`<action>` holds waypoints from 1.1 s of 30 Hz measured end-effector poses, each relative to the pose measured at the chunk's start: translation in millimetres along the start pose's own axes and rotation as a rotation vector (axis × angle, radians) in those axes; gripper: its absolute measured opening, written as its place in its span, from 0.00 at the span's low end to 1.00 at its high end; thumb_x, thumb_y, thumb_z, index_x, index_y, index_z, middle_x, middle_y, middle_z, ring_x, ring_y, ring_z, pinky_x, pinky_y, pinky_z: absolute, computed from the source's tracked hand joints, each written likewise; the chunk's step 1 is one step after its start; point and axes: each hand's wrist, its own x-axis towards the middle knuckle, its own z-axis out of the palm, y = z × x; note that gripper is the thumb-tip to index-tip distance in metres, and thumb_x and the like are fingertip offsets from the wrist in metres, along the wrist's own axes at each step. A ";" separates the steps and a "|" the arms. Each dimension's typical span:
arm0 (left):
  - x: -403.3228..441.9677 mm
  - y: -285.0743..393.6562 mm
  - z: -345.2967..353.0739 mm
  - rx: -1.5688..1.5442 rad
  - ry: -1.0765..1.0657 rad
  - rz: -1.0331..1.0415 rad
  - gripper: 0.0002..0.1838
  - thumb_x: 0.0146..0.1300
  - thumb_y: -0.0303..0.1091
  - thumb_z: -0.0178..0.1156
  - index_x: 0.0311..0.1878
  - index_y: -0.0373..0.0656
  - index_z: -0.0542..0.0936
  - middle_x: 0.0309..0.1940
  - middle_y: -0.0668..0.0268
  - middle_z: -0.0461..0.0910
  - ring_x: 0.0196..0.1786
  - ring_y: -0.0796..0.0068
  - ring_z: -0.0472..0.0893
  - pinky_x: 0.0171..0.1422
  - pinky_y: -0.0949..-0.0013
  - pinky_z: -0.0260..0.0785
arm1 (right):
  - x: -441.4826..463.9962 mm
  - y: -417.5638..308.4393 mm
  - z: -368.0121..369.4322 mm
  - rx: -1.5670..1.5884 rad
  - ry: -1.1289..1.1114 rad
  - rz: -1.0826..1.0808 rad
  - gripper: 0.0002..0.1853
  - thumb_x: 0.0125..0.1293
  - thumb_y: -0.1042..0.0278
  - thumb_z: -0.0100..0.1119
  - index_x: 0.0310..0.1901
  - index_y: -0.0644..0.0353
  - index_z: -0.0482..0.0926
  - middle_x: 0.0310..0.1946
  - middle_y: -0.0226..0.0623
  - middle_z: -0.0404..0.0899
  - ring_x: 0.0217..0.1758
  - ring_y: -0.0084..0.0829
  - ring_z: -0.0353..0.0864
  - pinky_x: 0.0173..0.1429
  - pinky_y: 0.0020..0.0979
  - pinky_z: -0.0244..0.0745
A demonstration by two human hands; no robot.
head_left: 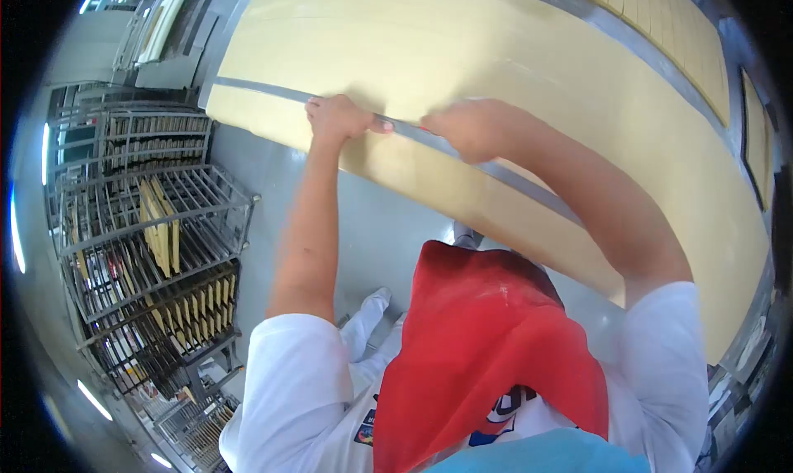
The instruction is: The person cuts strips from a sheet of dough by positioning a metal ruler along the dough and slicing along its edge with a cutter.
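Note:
A pale yellow sheet (372,39) covers a long work table. Across it, near the edge closest to my body, runs a long grey straightedge (273,90), with a narrower yellow strip (462,180) of sheet on the near side. My left hand (340,118) presses down on the straightedge, thumb stretched to the right. Just right of it, my right hand (472,128) is closed beside the straightedge, slightly blurred. A small red bit shows at its fingertips; the rest of what it grips is hidden.
Metal racks (157,209) holding several yellow panels stand on the left. More yellow boards (661,27) lie beyond a grey gap at the far right. Grey floor (372,233) shows between the table and my body. A red cloth (496,332) hangs below my head.

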 end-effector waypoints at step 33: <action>-164.6 210.8 50.2 0.104 -0.048 0.104 0.49 0.44 0.76 0.75 0.56 0.39 0.89 0.62 0.46 0.84 0.78 0.34 0.68 0.85 0.32 0.42 | -303.3 83.4 54.6 -0.025 0.049 0.037 0.28 0.61 0.78 0.63 0.65 0.47 0.80 0.50 0.46 0.86 0.55 0.50 0.86 0.55 0.50 0.82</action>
